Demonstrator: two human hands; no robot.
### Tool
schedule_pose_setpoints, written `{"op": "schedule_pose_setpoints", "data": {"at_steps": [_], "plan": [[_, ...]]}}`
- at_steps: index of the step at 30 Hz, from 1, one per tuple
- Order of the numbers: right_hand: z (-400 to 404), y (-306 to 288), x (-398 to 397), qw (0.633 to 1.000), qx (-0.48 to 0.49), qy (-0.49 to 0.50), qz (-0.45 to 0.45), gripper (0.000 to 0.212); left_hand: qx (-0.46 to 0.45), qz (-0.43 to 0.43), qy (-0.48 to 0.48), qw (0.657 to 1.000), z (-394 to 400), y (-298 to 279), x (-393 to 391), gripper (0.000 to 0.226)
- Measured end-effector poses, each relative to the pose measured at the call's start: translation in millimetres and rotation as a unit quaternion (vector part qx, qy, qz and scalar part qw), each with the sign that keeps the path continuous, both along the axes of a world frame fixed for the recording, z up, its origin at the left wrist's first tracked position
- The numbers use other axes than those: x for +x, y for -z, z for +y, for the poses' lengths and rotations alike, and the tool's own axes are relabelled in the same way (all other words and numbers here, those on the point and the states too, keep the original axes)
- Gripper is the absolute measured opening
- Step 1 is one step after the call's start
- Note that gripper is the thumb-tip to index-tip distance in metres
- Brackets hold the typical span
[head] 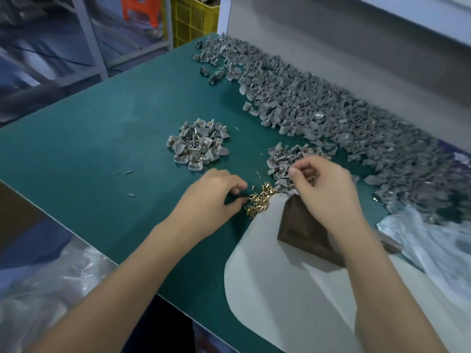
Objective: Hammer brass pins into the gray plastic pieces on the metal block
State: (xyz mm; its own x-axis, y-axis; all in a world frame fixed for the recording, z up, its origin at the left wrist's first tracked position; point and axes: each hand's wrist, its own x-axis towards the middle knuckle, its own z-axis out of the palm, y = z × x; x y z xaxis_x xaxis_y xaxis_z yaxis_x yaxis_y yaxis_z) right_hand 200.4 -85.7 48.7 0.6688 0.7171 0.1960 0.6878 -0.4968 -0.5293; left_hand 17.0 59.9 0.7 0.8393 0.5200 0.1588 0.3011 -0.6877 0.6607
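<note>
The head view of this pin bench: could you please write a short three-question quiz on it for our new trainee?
1. True or false: the small pile of gray pieces with pins lies on the green mat, apart from the large gray heap.
2. Which hand reaches into the brass pins? A) left hand B) right hand
3. Fill in: the metal block stands on a ____ sheet.

Key: 1 true; 2 A; 3 white.
</note>
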Motion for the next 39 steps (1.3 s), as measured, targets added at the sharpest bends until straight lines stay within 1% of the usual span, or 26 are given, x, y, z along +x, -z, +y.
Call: {"op": "schedule_pose_setpoints", "data": {"at_steps": [3,6,9,11,13,16,20,25,30,34,39], "plan": [[-21,10,-6,0.999,0.032,-0.010,-0.003,0.007,-0.022,0.008,0.003,1.000,-7,-2,11,0.022],[-31,16,-12,0.998,0.056,-0.019,-0.020,0.008,-0.025,0.026,0.001,0.999,-8,-4,18,0.020],[-31,18,-12,0.997,0.066,-0.024,-0.022,0.009,-0.007,0.045,-0.008,0.999,-12,-9,22,0.014],[-32,19,-12,0.997,0.067,-0.028,-0.031,0.009,0.007,0.019,-0.013,1.000,-18,-11,23,0.010],[-33,20,-13,0.996,0.078,-0.033,-0.038,0.009,0.019,-0.009,0.003,1.000,-26,-14,25,0.005],[-34,20,-12,0.995,0.086,-0.036,-0.035,0.009,0.022,0.024,0.017,0.999,-40,-14,32,0.014],[-34,21,-11,0.995,0.094,-0.035,-0.027,0.010,0.041,0.029,0.004,0.999,-46,-13,39,0.008],[-34,20,-12,0.995,0.094,-0.031,-0.006,0.010,0.111,0.066,0.020,0.991,-47,-12,45,0.012],[-33,19,-11,0.995,0.090,-0.032,0.013,0.010,0.226,0.120,0.016,0.967,-49,-13,47,0.018],[-33,19,-9,0.995,0.091,-0.031,0.018,0.011,0.273,0.146,0.029,0.950,-50,-16,45,0.009],[-33,18,-10,0.995,0.092,-0.030,0.015,0.011,0.301,0.162,0.073,0.937,-40,-20,47,0.025]]}}
